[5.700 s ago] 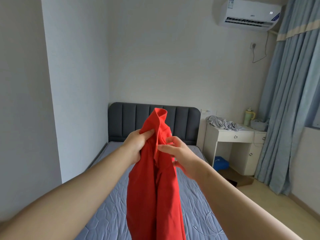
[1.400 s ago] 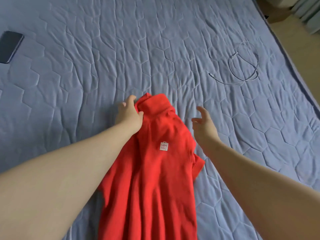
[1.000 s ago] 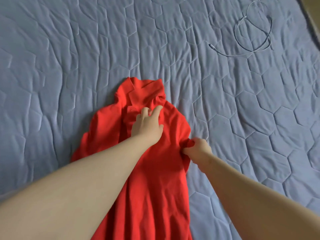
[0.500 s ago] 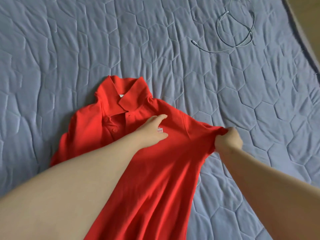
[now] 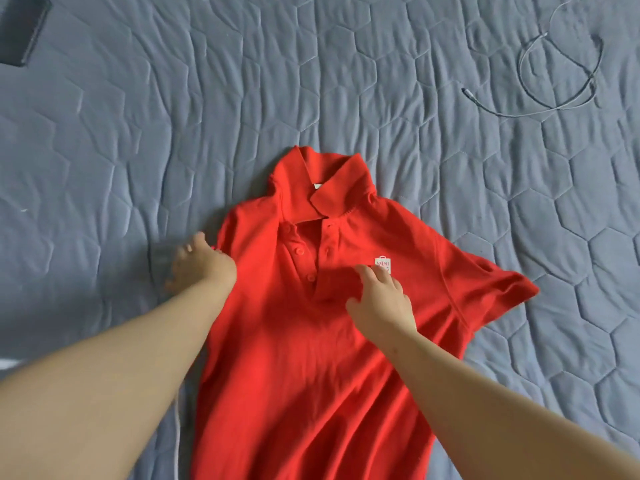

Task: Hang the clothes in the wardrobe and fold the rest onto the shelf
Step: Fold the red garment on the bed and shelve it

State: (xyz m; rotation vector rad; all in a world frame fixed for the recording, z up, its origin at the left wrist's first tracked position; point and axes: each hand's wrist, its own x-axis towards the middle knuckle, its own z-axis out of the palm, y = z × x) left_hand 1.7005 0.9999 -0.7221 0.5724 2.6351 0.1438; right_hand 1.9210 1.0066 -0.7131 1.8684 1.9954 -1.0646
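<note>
Red shirt [image 5: 304,358] lies front up on the grey-blue quilted bed cover [image 5: 138,150], in the middle of the frame. Its collar [image 5: 322,188] points to the top and its body runs off the bottom edge. One short sleeve [image 5: 485,292] is spread out flat toward the right of the frame.

The right hand [image 5: 381,299] rests on the chest of the shirt just below a small white label [image 5: 382,264], with its fingers relaxed and slightly spread and nothing gripped. The left hand [image 5: 201,265] is at the shirt's edge on the left of the frame, touching the cloth near the shoulder. It is blurred, so I cannot tell whether it pinches the cloth or only presses on it.

A dark phone [image 5: 22,29] lies on the cover in the upper left corner. A thin looped cable [image 5: 557,74] lies in the upper right, well apart from the shirt.
</note>
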